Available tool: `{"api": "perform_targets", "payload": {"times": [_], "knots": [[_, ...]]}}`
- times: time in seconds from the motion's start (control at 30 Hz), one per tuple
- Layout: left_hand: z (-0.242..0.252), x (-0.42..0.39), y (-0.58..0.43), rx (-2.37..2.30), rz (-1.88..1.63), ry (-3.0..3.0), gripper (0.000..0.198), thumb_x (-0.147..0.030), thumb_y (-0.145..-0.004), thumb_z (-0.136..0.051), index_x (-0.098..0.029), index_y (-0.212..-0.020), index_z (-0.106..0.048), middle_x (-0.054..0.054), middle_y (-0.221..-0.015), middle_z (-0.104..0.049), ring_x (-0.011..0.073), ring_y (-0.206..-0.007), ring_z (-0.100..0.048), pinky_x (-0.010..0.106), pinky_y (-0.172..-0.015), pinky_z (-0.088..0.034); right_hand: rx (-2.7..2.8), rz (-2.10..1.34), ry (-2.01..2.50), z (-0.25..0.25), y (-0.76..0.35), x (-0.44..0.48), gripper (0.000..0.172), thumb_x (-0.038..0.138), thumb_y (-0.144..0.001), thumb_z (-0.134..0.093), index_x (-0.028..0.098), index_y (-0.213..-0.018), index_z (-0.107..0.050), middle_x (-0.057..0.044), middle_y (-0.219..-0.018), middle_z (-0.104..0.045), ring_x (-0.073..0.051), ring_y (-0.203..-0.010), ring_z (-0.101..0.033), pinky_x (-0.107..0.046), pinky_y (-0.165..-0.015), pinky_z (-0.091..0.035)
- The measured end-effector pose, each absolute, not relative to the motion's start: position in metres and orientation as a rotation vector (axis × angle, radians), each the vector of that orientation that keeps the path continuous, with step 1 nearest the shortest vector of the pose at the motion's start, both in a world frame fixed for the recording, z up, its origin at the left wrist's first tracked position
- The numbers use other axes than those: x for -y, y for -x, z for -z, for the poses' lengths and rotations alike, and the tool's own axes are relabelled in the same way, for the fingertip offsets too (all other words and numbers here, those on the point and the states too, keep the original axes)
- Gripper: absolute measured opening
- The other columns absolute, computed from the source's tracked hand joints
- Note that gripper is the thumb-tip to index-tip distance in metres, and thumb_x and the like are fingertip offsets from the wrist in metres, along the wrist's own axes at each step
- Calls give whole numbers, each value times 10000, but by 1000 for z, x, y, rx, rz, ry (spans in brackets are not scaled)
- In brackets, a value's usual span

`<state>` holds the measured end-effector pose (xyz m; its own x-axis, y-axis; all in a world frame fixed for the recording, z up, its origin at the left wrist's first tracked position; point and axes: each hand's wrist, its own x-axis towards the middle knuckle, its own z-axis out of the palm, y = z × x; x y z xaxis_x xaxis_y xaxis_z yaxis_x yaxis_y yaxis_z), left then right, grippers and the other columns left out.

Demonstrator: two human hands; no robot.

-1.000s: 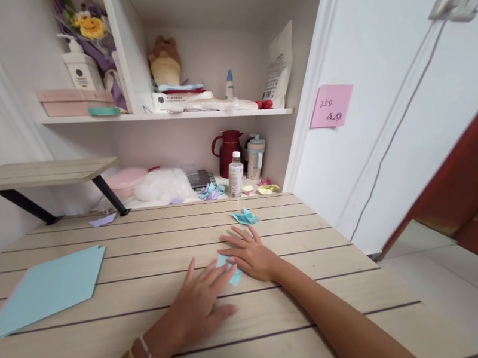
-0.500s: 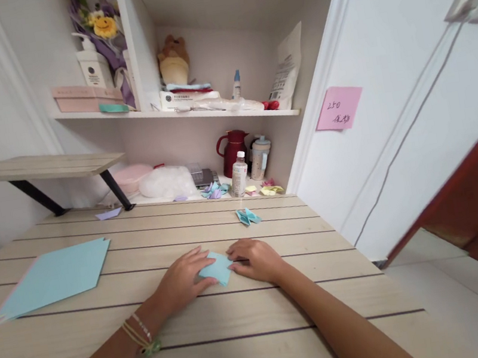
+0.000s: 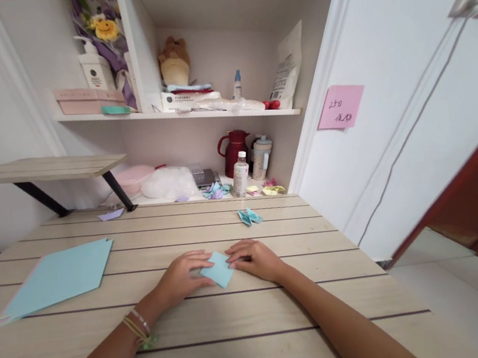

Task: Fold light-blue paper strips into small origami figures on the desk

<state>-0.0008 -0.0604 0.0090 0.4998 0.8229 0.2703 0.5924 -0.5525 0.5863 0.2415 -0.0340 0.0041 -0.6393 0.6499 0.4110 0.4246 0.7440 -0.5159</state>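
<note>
A small folded light-blue paper point(image 3: 218, 270) lies on the wooden table as a diamond, one corner toward me. At its left side is my left hand point(image 3: 185, 277), with fingertips on the upper left edge and thumb on the lower left edge. My right hand point(image 3: 255, 259) grips the right corner between thumb and curled fingers. Beyond the hands sits a folded teal paper piece point(image 3: 250, 216) with pointed flaps. To the left lies a stack of light-blue paper sheets point(image 3: 62, 278) with a pink edge showing.
A small raised stand point(image 3: 44, 168) with black legs is at the back left, a purple paper piece point(image 3: 111, 215) by it. Along the back are a clear bottle point(image 3: 240, 177), folded colored papers point(image 3: 216, 191), a red jug point(image 3: 234, 150) and a plastic bag point(image 3: 169, 184).
The folded paper now shows a neater diamond; the layered lower edge seen before is less visible. My left fingers have shifted slightly, and the view has moved a little.
</note>
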Motion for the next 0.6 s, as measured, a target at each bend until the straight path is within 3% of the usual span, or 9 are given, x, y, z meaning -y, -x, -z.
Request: {"api": "perform_targets", "payload": {"times": [0.23, 0.3, 0.43, 0.6], "knots": [[-9, 62, -2, -1229, -789, -2362, 270, -384, -813, -470, -260, -918, -685, 8, -1051, -670, 209, -1100, -521, 373, -967, -374, 2366, -511, 766, -7, -242, 34, 424, 437, -588, -722, 260, -967, -652, -54, -1024, -657, -214, -983, -580, -341, -873, -422], [-11, 62, -3, -1239, -816, -2327, 296, -365, -840, -422, -250, -892, -690, 5, -1010, -687, 206, -1069, -546, 348, -943, -393, 2338, -508, 787, -6, -241, 35, 404, 430, -619, -705, 259, -981, -647, -48, -1005, -665, -204, -955, -592, -318, -844, -438], [-16, 65, -5, -1283, -911, -2191, 297, -364, -836, -427, -222, -861, -687, 22, -966, -697, 202, -933, -611, 300, -852, -447, 2255, -491, 932, -6, -237, 41, 209, 392, -775, -566, 271, -909, -671, -13, -908, -693, -170, -818, -631, -257, -731, -465], [-22, 67, -7, -1272, -1068, -2012, 287, -370, -820, -447, -195, -885, -664, 53, -958, -674, 204, -914, -597, 290, -802, -465, 2108, -480, 1092, -4, -232, 45, 215, 386, -801, -515, 246, -821, -678, 8, -742, -699, -149, -629, -619, -229, -613, -460]]}}
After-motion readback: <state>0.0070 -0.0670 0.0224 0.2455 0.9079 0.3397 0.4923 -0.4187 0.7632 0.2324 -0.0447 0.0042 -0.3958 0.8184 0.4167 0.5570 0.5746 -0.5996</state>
